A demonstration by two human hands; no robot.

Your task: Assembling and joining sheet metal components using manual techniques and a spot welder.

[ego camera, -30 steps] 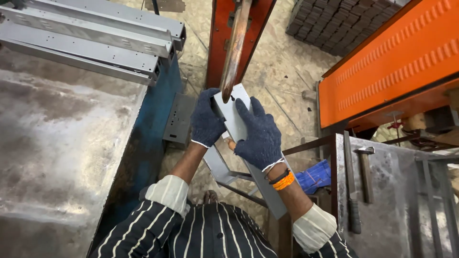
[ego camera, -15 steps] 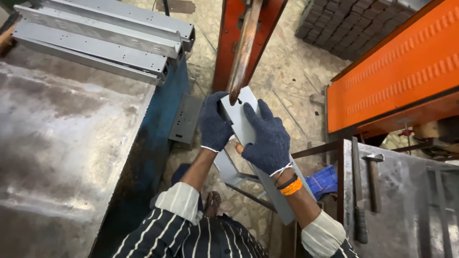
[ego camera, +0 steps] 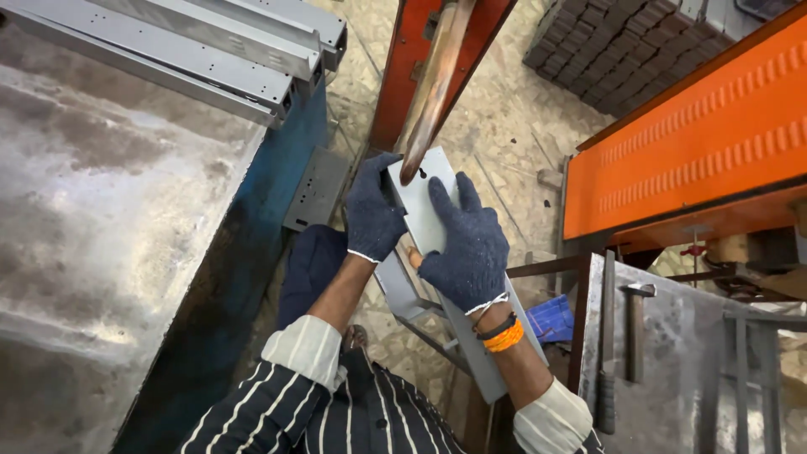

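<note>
No packages, labels, signs or screens show here — only bare metalwork.

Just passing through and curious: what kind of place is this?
Most likely a metal fabrication workshop. Gloved hands hold a grey sheet-metal bracket under a copper welding arm, cut steel channels lie stacked on a steel table, and a hammer rests nearby.

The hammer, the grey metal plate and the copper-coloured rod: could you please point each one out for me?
hammer [ego camera: 636, 324], head view, on the upper handle just below its head.
grey metal plate [ego camera: 420, 202], head view, on the bare face between the two gloved hands.
copper-coloured rod [ego camera: 430, 92], head view, on mid-shaft above the plate.
</note>
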